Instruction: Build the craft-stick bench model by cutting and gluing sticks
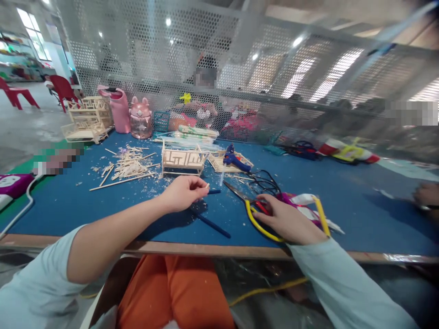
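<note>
My left hand (pixel 185 193) is above the blue table mat, thumb and fingers pinched on a small pale wooden piece (pixel 207 186). A dark blue stick (pixel 214 192) lies just right of those fingertips, and another dark blue stick (pixel 214 226) lies nearer the table edge. My right hand (pixel 286 219) is closed around the handles of yellow-handled scissors (pixel 251 220), their blades pointing up and left; part of the handle is hidden under the hand. Something red shows beside the fingers. Behind my left hand stands a small wooden-stick frame (pixel 183 161).
A blue glue gun (pixel 235 160) rests on a flat wooden panel (pixel 216 163), its black cord trailing right. Loose wooden sticks (pixel 132 167) lie at left. Pink bottles (pixel 120 112) and a wooden model (pixel 87 121) stand behind. A purple-white power strip (pixel 302 205) sits beyond my right hand.
</note>
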`<control>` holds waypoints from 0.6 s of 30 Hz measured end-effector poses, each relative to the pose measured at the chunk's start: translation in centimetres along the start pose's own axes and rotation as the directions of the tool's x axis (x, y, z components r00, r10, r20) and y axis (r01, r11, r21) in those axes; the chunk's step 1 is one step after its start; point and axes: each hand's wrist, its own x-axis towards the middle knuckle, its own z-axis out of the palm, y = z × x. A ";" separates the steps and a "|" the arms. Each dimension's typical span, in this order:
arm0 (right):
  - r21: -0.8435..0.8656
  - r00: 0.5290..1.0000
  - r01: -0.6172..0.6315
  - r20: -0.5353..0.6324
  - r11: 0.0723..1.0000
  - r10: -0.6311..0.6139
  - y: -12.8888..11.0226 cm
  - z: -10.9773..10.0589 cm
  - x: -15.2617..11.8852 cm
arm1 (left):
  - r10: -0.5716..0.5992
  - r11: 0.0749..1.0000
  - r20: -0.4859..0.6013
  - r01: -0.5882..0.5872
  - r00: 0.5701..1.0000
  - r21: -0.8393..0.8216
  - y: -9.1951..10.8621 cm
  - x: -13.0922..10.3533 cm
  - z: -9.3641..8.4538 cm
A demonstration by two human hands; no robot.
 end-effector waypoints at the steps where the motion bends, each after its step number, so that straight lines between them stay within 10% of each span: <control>1: 0.029 1.000 -0.023 -0.011 0.999 0.024 -0.3 -0.2 -0.1 | -0.023 0.999 0.007 0.023 1.000 -0.046 0.1 0.0 0.0; 8: 0.286 0.970 0.194 -0.201 0.938 -0.139 -2.0 0.8 -0.3 | -0.094 0.978 0.053 0.102 0.994 -0.183 0.2 0.1 0.1; 18: 0.202 0.827 0.557 -0.219 0.806 -0.517 -6.8 1.7 1.7 | -0.063 0.966 -0.014 0.058 0.998 -0.253 -0.4 0.5 -0.2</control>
